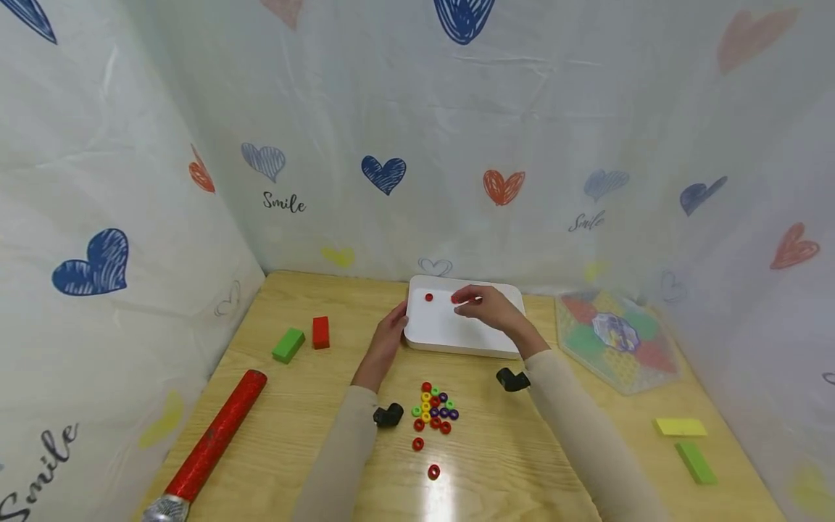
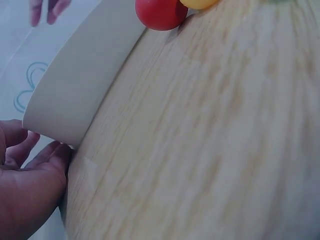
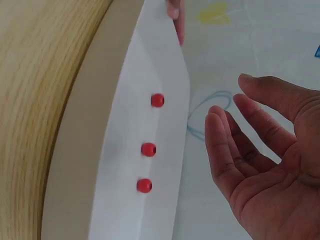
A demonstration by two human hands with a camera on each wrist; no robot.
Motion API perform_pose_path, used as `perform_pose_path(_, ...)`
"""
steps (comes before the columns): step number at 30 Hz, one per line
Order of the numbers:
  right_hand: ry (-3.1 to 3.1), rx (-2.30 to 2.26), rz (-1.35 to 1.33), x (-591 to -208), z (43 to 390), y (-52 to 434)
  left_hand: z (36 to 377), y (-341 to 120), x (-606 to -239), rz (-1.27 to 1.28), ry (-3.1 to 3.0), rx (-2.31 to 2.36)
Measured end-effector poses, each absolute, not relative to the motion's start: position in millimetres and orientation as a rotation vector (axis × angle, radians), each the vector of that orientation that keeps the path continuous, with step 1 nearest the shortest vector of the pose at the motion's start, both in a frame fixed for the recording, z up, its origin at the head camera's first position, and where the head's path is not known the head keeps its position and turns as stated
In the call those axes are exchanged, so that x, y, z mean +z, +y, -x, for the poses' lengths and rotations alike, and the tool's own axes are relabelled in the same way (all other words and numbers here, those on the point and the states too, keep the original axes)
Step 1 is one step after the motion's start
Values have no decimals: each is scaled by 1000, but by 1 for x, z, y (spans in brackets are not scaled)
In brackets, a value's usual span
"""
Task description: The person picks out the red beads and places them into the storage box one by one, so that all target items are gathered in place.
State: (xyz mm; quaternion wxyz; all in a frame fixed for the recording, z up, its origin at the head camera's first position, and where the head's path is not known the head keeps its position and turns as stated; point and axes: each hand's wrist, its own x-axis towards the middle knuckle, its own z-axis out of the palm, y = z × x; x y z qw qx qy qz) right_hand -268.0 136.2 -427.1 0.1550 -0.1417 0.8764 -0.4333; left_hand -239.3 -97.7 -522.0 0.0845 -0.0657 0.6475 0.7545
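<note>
While the left hand (image 1: 385, 344) grips the left edge of the white tray (image 1: 427, 330), thumb at the rim and fingers about the corner, the right hand (image 1: 492, 310) is poised over it with fingers parted and loosely bent, holding nothing that the right wrist view shows. Three red beads (image 3: 147, 149) lie on the tray in a loose row, apart from one another; more beads (image 1: 435, 402) in red, yellow, green and purple sit on the wooden table (image 1: 313, 449), on the near side of the tray. They look like hard, glossy plastic, so each should weigh next to nothing, stand up to a firm pinch and yet skid or roll if nudged. Thumb and forefinger across the outer sides would probably hold one best. The tray looks stiff and light, perhaps prone to slide on the smooth wood; its raised side wall seems the surest place to steady it.
</note>
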Motion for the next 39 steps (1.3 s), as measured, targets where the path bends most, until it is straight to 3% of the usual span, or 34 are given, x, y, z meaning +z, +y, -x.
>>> perform_pose_path(7, 2414, -1273, 603, -422, 233, 115, 239, -98, -522, 181, 1931, 2266)
perform_pose_path(18, 2296, -1141, 801, -454, 194, 93, 240, -97, -524, 157, 1962, 2276)
perform_pose_path(28, 2390, -943, 808, -485, 181, 90, 239, -96, -524, 189, 1950, 2278)
perform_pose_path(39, 2464, -903, 840, -483, 169, 85, 239, -96, -525, 184, 1945, 2290)
